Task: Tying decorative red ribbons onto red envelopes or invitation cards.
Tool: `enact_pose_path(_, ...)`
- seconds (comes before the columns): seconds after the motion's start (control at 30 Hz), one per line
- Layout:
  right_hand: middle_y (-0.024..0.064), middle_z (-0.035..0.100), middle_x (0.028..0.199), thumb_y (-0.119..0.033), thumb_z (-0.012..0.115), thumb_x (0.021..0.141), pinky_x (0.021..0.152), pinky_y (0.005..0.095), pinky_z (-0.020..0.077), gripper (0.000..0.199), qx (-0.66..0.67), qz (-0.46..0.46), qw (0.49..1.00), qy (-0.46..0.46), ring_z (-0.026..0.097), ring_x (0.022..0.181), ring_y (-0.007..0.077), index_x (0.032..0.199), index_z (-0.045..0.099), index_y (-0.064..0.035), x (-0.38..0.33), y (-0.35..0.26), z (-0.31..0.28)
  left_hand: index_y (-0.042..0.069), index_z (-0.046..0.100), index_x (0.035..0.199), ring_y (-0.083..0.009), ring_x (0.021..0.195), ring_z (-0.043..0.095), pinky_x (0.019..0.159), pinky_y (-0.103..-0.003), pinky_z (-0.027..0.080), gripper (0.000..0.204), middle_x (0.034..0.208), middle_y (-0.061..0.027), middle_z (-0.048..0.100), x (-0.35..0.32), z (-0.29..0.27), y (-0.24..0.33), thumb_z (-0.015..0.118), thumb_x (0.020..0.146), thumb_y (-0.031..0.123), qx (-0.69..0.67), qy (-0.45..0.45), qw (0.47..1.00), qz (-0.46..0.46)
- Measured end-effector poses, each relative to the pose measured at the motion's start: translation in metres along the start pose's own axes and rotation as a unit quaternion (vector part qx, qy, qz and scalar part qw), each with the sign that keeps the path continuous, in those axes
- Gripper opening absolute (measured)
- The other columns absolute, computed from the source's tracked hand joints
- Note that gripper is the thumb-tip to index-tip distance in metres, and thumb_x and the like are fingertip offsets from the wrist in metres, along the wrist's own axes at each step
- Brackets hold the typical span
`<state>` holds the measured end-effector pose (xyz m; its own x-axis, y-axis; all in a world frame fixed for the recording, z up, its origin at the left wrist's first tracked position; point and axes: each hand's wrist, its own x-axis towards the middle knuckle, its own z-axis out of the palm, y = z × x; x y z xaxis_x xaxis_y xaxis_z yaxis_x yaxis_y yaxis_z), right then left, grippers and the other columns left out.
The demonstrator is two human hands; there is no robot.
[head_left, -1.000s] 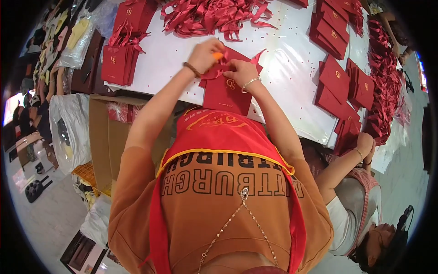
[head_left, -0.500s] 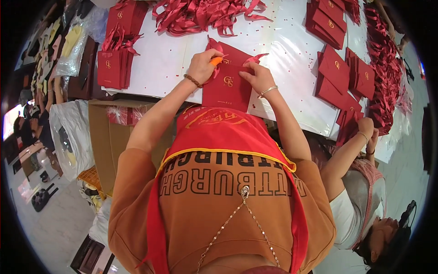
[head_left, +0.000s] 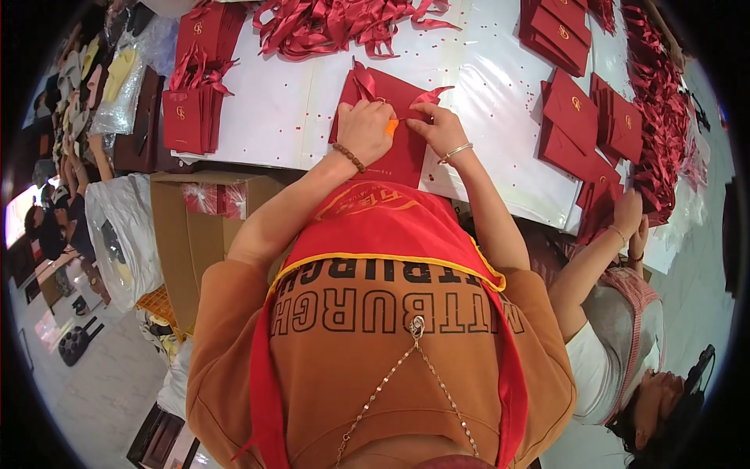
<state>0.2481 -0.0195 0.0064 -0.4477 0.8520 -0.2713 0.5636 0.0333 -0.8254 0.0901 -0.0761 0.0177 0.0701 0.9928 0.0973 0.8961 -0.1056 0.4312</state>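
While the person is leaning over a white desk [head_left: 484, 86], both hands are working on a flat dark red paper bag [head_left: 391, 117] lying just in front of them at the desk's near edge. The left hand [head_left: 363, 129], wearing a beaded bracelet, is curled with its fingers pressing down on the bag, and a small orange piece [head_left: 391, 126] is showing at its fingertips. The right hand [head_left: 439, 129], wearing a thin bangle, is touching the bag just beside the left, its fingers bent and pinching near a red ribbon [head_left: 430, 97] that is sticking out from the bag's top. A heap of loose red ribbons [head_left: 344, 23] is lying farther back on the desk. A stack of finished red bags [head_left: 191, 109] is sitting to the left, and more flat red bags [head_left: 582, 117] are spreading out to the right. At the lower right, a co-worker's hands [head_left: 629, 223] are reaching to that side of the desk. A cardboard box [head_left: 195, 227] is standing below the desk's left edge.
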Motion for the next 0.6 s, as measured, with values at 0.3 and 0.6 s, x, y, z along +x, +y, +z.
enact_pose_path(0.3, 0.0132, 0.062, 0.082, -0.019, 0.064, 0.072, 0.066, 0.0319, 0.0457, 0.029, 0.03, -0.019, 0.999, 0.013, 0.059, 0.072, 0.0242, 0.098, 0.061, -0.0072, -0.001, 0.007, 0.005, 0.01, 0.058, 0.071, -0.0223, 0.068, 0.057, 0.062, -0.04, 0.036, 0.01, 0.068, -0.004, 0.06, 0.004, 0.003, 0.002, 0.056, 0.073, 0.019, 0.003, 0.002, 0.999, -0.037)
enact_pose_path(0.6, 0.0116, 0.061, 0.089, -0.017, 0.063, 0.074, 0.069, 0.0302, 0.0446, 0.027, 0.061, -0.065, 0.995, 0.038, 0.058, 0.076, 0.0224, 0.099, 0.06, -0.0071, -0.004, 0.015, 0.011, 0.011, 0.06, 0.073, -0.0252, 0.068, 0.059, 0.066, -0.04, 0.031, 0.012, 0.069, -0.008, 0.062, 0.013, -0.002, -0.001, 0.05, 0.072, 0.017, -0.084, -0.12, 0.98, -0.138)
